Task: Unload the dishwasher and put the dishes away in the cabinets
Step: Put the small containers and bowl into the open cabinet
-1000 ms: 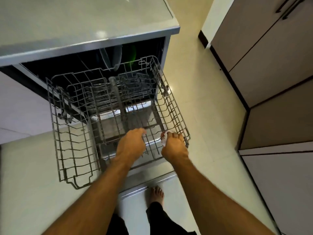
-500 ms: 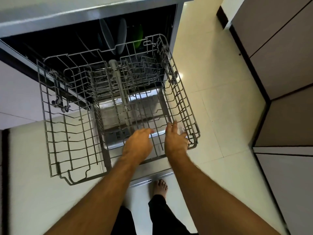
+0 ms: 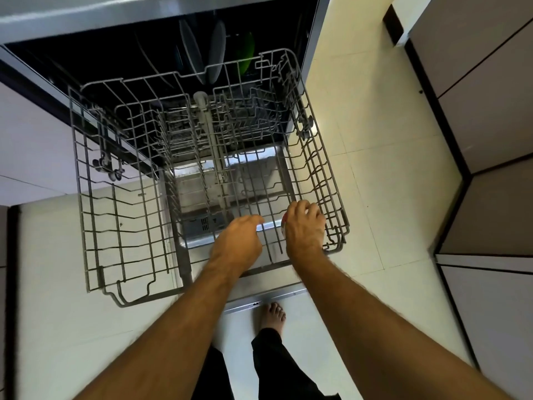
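Observation:
The grey wire upper rack (image 3: 95,226) is pulled out of the open dishwasher (image 3: 86,21) and looks almost bare. Both my hands reach into its front right part. My right hand (image 3: 305,226) is curled over a small white and red object (image 3: 284,226) in the rack's front right corner; most of that object is hidden. My left hand (image 3: 236,241) is palm down just to the left of it, fingers bent down among the wires, and what they touch is hidden. Deep inside the machine stand two grey plates (image 3: 189,53) and a green plate (image 3: 247,51).
The lowered dishwasher door (image 3: 259,301) lies under the rack, and my bare foot (image 3: 272,314) is at its edge. Closed cabinet doors (image 3: 484,96) line the right side across the pale tiled floor (image 3: 375,168). A worktop edge (image 3: 115,13) runs above the dishwasher.
My view has tilted down and closer to the rack. My right hand opened half a second ago and is now curled over the small white and red object. My left hand stayed in place.

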